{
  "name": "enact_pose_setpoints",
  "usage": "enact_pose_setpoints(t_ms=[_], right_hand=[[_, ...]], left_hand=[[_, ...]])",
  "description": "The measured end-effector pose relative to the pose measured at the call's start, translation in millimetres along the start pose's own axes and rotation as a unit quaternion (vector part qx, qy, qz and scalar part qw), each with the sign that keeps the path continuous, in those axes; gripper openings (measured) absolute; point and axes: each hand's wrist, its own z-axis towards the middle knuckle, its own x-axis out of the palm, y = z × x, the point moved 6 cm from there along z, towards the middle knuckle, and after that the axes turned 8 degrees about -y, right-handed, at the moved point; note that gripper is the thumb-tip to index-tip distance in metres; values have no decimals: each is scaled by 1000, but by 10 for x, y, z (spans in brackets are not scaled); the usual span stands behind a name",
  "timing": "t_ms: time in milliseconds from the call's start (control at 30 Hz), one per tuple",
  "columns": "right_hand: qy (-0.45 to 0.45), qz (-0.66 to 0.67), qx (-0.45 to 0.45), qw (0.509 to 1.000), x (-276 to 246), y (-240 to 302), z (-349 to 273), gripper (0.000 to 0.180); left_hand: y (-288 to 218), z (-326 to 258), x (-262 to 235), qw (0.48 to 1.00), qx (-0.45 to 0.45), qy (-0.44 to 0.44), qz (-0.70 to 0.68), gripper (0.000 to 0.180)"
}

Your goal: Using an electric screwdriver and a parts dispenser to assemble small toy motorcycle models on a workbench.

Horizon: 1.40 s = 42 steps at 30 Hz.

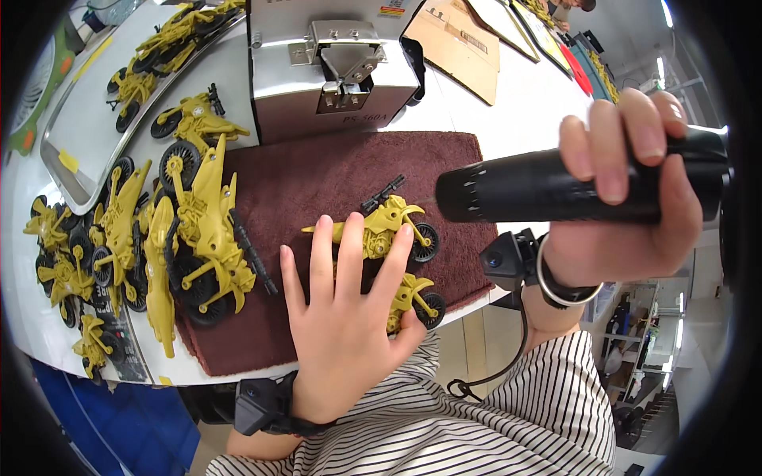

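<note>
Black tapered cylindrical tool (508, 189) wrapped by right hand (627, 242). Left hand (341, 333) splayed over yellow-black plastic toy motorcycle (386, 218), toward maroon towel (444, 155) right edge. Probably light, stiff, forks fragile; hold mid-body.

The bare left hand (341, 325) is spreading its fingers palm down, back facing up, fingertips pointing away from the body, thumb angling out rightward. The bare right hand (612, 174) is holding itself up on the right, palm turning upward, fingers curling back in a closed grip. The right forearm (549, 313) is slanting up beneath it.
</note>
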Motion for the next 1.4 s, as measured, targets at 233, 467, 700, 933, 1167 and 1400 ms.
enact_pose_setpoints(t_ms=[233, 467, 700, 933, 1167, 1400], right_hand=[[73, -19, 4, 997, 55, -307, 8, 27], [72, -74, 48, 994, 13, -316, 7, 30], [62, -104, 17, 993, 114, -412, 25, 31], [-14, -195, 39, 980, 207, -508, 62, 28], [28, -227, 20, 973, 217, -491, 69, 29], [292, -80, 60, 951, 381, -588, 180, 30]], left_hand=[[33, -14, 38, 1000, -3, 23, 0, 63], [22, -9, 59, 1000, 7, 10, -11, 64], [33, -8, 23, 1000, 3, 0, -19, 63], [53, -6, 18, 1000, -4, 4, -22, 61], [47, -19, -1, 999, 5, -13, -45, 60], [59, -61, 8, 998, 14, -38, -51, 57]])
